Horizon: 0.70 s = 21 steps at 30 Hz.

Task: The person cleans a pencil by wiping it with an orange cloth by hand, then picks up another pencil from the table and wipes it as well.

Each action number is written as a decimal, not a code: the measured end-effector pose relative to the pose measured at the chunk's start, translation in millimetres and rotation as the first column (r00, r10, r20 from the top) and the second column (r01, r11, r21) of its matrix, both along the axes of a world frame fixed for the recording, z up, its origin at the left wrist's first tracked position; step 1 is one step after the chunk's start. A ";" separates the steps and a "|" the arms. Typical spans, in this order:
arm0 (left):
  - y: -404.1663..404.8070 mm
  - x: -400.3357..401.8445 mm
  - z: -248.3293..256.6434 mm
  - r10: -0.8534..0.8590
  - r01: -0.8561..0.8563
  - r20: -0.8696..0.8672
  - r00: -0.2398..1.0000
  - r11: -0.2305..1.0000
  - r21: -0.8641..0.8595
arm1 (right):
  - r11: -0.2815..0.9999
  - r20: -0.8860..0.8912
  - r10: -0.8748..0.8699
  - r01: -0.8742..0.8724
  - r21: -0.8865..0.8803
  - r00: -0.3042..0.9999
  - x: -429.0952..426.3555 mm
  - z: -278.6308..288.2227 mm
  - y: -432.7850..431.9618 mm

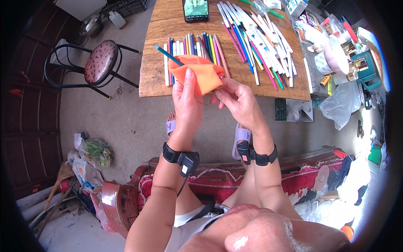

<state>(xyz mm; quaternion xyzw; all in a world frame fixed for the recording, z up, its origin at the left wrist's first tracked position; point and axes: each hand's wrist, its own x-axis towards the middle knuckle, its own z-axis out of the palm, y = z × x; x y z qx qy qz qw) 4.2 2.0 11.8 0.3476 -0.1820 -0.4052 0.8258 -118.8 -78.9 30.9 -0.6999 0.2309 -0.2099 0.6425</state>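
My left hand point(188, 97) holds an orange cloth point(204, 74) folded around a teal coloured pencil point(168, 54), thumb on top. One end of the pencil sticks out of the cloth to the upper left. At the cloth's lower right corner, the fingers of my right hand point(237, 99) pinch its edge; a small dark bit shows there, too small to make out. Both hands are just over the front edge of the wooden table point(154, 89). Behind the cloth lies a row of coloured pencils and white-barrelled pens point(189, 44), partly hidden by it.
A loose pile of pens and pencils point(264, 41) lies at the table's right. A phone point(195, 11) stands at the far side. Bowls, bottles and bags crowd a side surface, with a pink bowl point(337, 55) among them. A chair point(100, 63) stands left.
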 end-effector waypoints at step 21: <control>-0.6 -1.6 9.0 0.065 -0.065 0.046 0.997 0.998 0.004 | 1.000 0.015 0.005 -0.005 0.004 1.000 1.8 -0.5 2.6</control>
